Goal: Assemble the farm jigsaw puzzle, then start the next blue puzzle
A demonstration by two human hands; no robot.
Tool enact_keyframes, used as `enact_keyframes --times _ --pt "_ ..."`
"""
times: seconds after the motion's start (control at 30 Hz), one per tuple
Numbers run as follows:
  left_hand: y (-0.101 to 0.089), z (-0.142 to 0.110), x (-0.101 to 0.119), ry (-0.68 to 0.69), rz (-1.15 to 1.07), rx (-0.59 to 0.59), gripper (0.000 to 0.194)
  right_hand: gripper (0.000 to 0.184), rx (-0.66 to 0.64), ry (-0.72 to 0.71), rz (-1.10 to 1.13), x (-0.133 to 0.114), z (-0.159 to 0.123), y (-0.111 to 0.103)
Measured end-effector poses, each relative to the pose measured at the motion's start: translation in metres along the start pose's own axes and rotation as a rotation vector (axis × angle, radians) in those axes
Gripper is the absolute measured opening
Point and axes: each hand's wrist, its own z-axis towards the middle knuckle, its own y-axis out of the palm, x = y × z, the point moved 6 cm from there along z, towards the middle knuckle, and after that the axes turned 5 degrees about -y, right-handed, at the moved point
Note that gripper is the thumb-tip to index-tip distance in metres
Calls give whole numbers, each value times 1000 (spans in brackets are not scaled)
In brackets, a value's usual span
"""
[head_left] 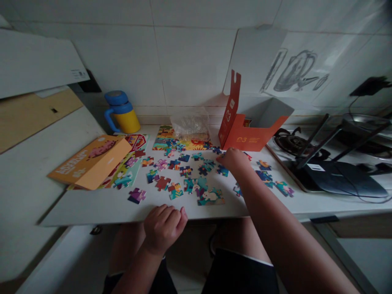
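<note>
Loose jigsaw pieces (163, 183) in many colours lie scattered over a white tabletop (101, 206). Near the front edge, a few joined pieces show a white rabbit (210, 196), with another rabbit piece (194, 186) just behind them. My right hand (235, 160) reaches across to the back of the pieces, its fingers closed and pointing down at a jigsaw piece (222, 170) and others close by; the fingertips are partly hidden. My left hand (165, 226) is curled into a fist at the front edge, below the pieces, with nothing showing in it.
An open orange-red box (248, 136) stands behind my right hand. A clear plastic bag (191, 122) lies on a printed picture sheet (165, 141). To the left are a yellow box (101, 159) and a blue-and-yellow jug (125, 116). A gas stove (294, 143) is at right.
</note>
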Motion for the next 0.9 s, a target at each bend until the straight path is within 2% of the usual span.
enact_keyframes --times 0.1,0.23,0.33,0.47,0.53,0.63,0.8,0.9 --pt "1 0 0 3 3 8 41 47 47 -47 67 -1 -1 -7" --pt "0 0 0 6 -13 12 41 39 108 -130 407 10 -13 -12" --pt "-2 0 1 11 -21 16 41 27 34 -166 656 26 -30 -6" --pt "-1 -1 0 15 -23 11 42 25 -161 -234 885 39 -62 8" --pt "0 -1 0 19 -28 12 42 25 -255 -240 903 42 -79 15" --pt "0 0 0 25 -42 37 43 26 -299 -244 828 48 -97 22" --pt "-1 1 0 25 -56 40 43 22 -269 -252 699 49 -110 23" --pt "-1 1 0 24 -58 31 43 18 -206 -267 599 43 -114 16"
